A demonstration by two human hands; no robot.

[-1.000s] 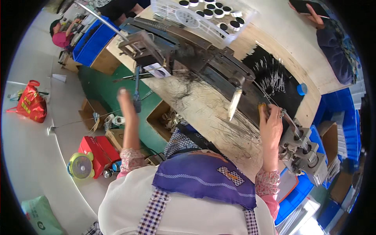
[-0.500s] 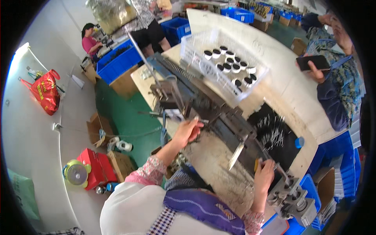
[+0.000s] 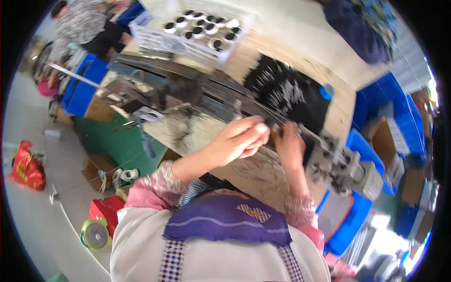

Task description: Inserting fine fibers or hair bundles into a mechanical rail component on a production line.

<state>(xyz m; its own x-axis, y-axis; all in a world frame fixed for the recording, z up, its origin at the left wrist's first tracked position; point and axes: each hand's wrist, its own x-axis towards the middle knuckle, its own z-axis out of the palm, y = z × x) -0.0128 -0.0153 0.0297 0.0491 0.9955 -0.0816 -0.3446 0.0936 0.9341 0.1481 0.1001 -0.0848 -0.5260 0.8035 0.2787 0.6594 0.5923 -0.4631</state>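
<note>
Left hand: here it is, the left hand point(image 3: 242, 138), fingers curled in at the near side of the dark metal machine point(image 3: 213, 96); blur keeps me from telling whether they close on anything.
Right hand: right beside it, the right hand point(image 3: 289, 143) bends its fingers at the machine's right-hand end, near a yellow bit point(image 3: 274, 137); I can't tell if it is gripped.
Just changed: the left hand has swung along from the machine's middle to join the right, so I'd judge the work now gathers at that one end.
Machine's line: the long axis slants across the worktop point(image 3: 345, 101), from far left down to near right, pointing toward the grey clamp block point(image 3: 347, 169) past its right end.
Black mat: beyond the machine's right half lies the black mat point(image 3: 317, 105), scattered with thin pale pieces point(image 3: 286, 91).
White basket: behind the machine's left half, the white basket point(image 3: 199, 51) carries black-topped white pots point(image 3: 197, 32).
</note>
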